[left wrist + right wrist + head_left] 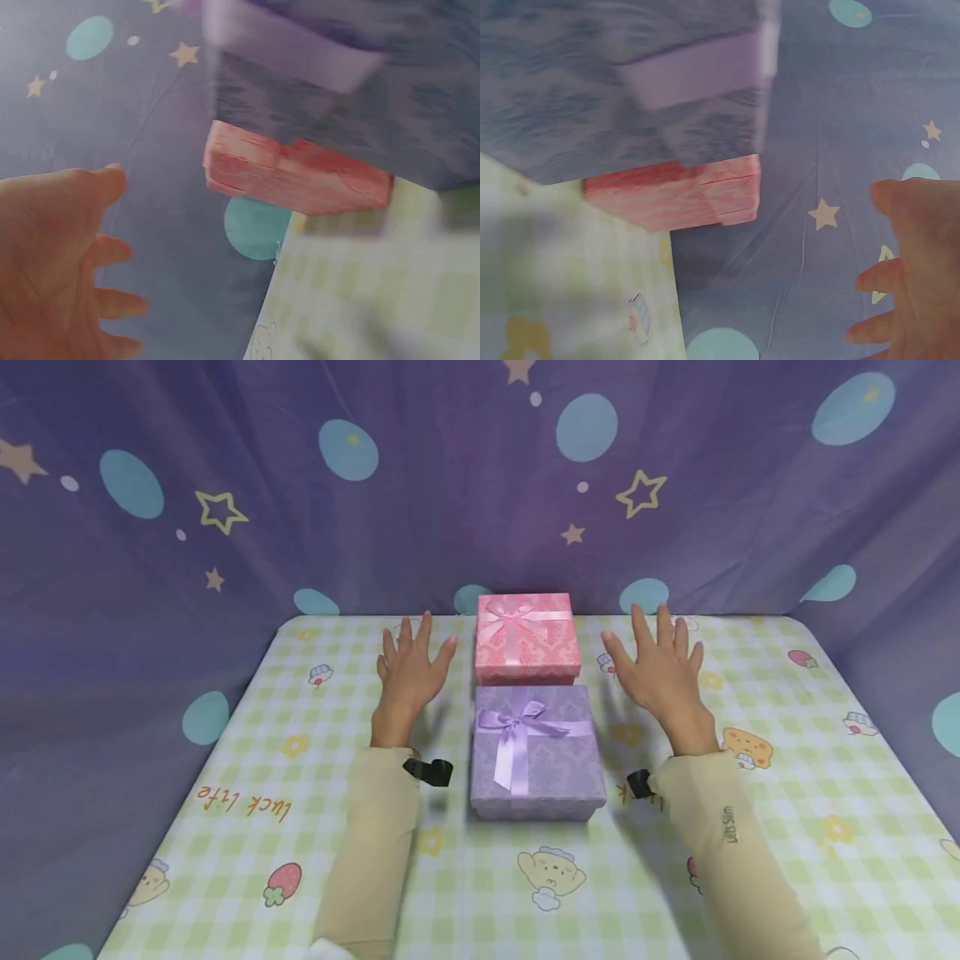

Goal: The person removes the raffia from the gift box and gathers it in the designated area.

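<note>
A pink gift box (527, 647) with a pale ribbon bow stands toward the back of the table. In front of it sits a larger-looking purple gift box (558, 768) with a lilac ribbon and bow. Both lids are on. My left hand (411, 672) is left of the pink box, fingers spread, touching neither box. On the other side my right hand (663, 672) is held likewise, fingers spread and apart from the boxes. In the left wrist view the purple box (337, 97) partly covers the pink box (300, 180); the right wrist view mirrors this.
A green-and-white checked cloth (247, 852) with cartoon prints covers the table. Behind and at both sides hangs a purple curtain (450, 510) with stars and teal spots, close to the table's back edge. Black wrist cameras (429, 772) sit on both sleeves.
</note>
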The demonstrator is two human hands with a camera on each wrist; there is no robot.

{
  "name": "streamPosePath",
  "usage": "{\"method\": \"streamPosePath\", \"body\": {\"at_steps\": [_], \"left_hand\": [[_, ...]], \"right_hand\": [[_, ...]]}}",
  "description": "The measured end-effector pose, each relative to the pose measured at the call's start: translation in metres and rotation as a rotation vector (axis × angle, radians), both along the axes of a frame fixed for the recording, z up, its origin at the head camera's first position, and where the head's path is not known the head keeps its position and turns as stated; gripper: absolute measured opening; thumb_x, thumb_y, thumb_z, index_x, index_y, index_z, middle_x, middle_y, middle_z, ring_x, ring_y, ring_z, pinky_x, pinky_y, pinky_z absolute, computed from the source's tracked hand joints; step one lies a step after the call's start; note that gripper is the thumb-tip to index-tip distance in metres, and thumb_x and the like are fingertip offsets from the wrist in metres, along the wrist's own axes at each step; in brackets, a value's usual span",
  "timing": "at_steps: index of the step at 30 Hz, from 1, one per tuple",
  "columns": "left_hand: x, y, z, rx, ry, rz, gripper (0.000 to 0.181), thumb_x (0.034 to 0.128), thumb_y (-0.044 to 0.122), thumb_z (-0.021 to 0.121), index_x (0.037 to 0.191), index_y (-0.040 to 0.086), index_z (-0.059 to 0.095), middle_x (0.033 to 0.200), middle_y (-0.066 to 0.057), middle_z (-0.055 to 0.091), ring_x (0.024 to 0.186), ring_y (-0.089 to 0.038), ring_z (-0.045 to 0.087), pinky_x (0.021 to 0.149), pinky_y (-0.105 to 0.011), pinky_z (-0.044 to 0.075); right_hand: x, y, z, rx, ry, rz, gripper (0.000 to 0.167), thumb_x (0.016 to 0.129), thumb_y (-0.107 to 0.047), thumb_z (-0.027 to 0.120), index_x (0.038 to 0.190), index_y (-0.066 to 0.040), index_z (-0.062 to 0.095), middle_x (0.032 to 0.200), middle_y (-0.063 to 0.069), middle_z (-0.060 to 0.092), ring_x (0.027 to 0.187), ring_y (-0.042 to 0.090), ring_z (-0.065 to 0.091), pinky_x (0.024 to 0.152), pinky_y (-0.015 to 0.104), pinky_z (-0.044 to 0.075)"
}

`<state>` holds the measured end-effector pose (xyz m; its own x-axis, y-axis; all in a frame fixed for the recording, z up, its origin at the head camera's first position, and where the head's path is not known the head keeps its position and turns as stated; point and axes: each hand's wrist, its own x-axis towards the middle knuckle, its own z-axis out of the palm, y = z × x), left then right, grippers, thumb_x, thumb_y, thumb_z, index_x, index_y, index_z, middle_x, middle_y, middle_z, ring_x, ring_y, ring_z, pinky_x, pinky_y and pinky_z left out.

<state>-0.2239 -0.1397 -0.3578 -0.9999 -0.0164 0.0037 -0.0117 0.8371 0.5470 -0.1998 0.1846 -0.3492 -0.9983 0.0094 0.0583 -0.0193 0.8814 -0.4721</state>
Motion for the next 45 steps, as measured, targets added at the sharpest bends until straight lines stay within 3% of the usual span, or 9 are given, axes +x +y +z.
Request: {"method": "streamPosePath", "body": {"at_steps": [7, 11, 15, 19, 25, 29, 32, 39, 45], "left_hand": [[-0.023, -0.004, 0.007, 0.232, -0.138, -0.109, 0.062, 0.1009, 0.045, 0.038, 0.152, 0.013, 0.024, 0.152, -0.018, 0.033, 0.141, -0.035, 0.029, 0.118, -0.050, 0.017], [-0.033, -0.001, 0.004, 0.477, -0.239, -0.087, 0.053, 0.1010, 0.035, 0.044, 0.146, 0.008, 0.037, 0.143, -0.021, 0.043, 0.133, -0.035, 0.041, 0.110, -0.047, 0.035], [-0.044, 0.003, -0.007, 0.737, -0.338, -0.065, 0.047, 0.1021, 0.025, 0.045, 0.142, 0.000, 0.039, 0.138, -0.026, 0.046, 0.129, -0.037, 0.045, 0.107, -0.046, 0.040], [-0.053, 0.006, -0.020, 0.868, -0.416, -0.037, 0.046, 0.1021, 0.021, 0.045, 0.140, -0.003, 0.039, 0.131, -0.024, 0.052, 0.122, -0.032, 0.053, 0.104, -0.041, 0.044], [-0.059, 0.010, -0.029, 0.909, -0.461, -0.026, 0.041, 0.1004, 0.021, 0.050, 0.134, -0.003, 0.048, 0.112, -0.012, 0.058, 0.101, -0.018, 0.060, 0.097, -0.034, 0.050], [-0.061, 0.012, -0.028, 0.931, -0.466, -0.038, 0.039, 0.0993, 0.021, 0.053, 0.130, -0.003, 0.052, 0.109, -0.010, 0.059, 0.095, -0.016, 0.061, 0.096, -0.033, 0.051], [-0.062, 0.013, -0.027, 0.943, -0.472, -0.052, 0.040, 0.0991, 0.021, 0.053, 0.131, -0.004, 0.051, 0.112, -0.012, 0.058, 0.095, -0.016, 0.061, 0.096, -0.033, 0.051], [-0.063, 0.013, -0.028, 0.938, -0.479, -0.039, 0.042, 0.0982, 0.023, 0.055, 0.132, -0.002, 0.051, 0.116, -0.012, 0.058, 0.094, -0.015, 0.061, 0.090, -0.028, 0.053], [-0.062, 0.014, -0.027, 0.928, -0.481, -0.037, 0.042, 0.0985, 0.023, 0.055, 0.134, 0.000, 0.051, 0.122, -0.014, 0.057, 0.098, -0.016, 0.061, 0.091, -0.028, 0.053]], "right_hand": [[-0.026, -0.001, 0.009, -0.089, -0.020, 0.102, 0.082, 0.096, -0.053, 0.046, 0.152, -0.002, 0.014, 0.153, 0.029, 0.019, 0.140, 0.047, 0.019, 0.112, 0.062, 0.019], [-0.041, -0.005, 0.002, -0.245, -0.123, 0.158, 0.077, 0.096, -0.048, 0.048, 0.149, 0.001, 0.021, 0.148, 0.028, 0.032, 0.136, 0.043, 0.033, 0.110, 0.056, 0.030], [-0.052, -0.010, -0.006, -0.377, -0.243, 0.143, 0.073, 0.097, -0.049, 0.046, 0.149, -0.002, 0.026, 0.145, 0.024, 0.039, 0.129, 0.039, 0.042, 0.105, 0.052, 0.038], [-0.062, -0.015, -0.016, -0.521, -0.329, 0.081, 0.065, 0.098, -0.045, 0.047, 0.146, -0.003, 0.033, 0.142, 0.020, 0.044, 0.125, 0.035, 0.047, 0.101, 0.048, 0.042], [-0.072, -0.020, -0.026, -0.737, -0.387, 0.070, 0.053, 0.099, -0.032, 0.049, 0.138, 0.003, 0.042, 0.130, 0.017, 0.054, 0.106, 0.019, 0.061, 0.096, 0.032, 0.050], [-0.076, -0.022, -0.029, -0.853, -0.406, 0.091, 0.049, 0.100, -0.026, 0.049, 0.133, 0.009, 0.043, 0.105, 0.006, 0.061, 0.083, 0.007, 0.061, 0.079, 0.020, 0.053], [-0.077, -0.022, -0.030, -0.917, -0.427, 0.100, 0.046, 0.100, -0.024, 0.049, 0.129, 0.011, 0.044, 0.087, -0.004, 0.061, 0.076, 0.005, 0.059, 0.072, 0.016, 0.052], [-0.077, -0.021, -0.027, -0.957, -0.484, 0.087, 0.038, 0.100, -0.022, 0.049, 0.124, 0.007, 0.048, 0.074, -0.007, 0.060, 0.071, 0.004, 0.058, 0.071, 0.018, 0.051], [-0.078, -0.022, -0.030, -0.961, -0.456, 0.058, 0.035, 0.099, -0.023, 0.051, 0.120, 0.005, 0.051, 0.070, -0.009, 0.059, 0.067, 0.002, 0.056, 0.069, 0.018, 0.050]]}}
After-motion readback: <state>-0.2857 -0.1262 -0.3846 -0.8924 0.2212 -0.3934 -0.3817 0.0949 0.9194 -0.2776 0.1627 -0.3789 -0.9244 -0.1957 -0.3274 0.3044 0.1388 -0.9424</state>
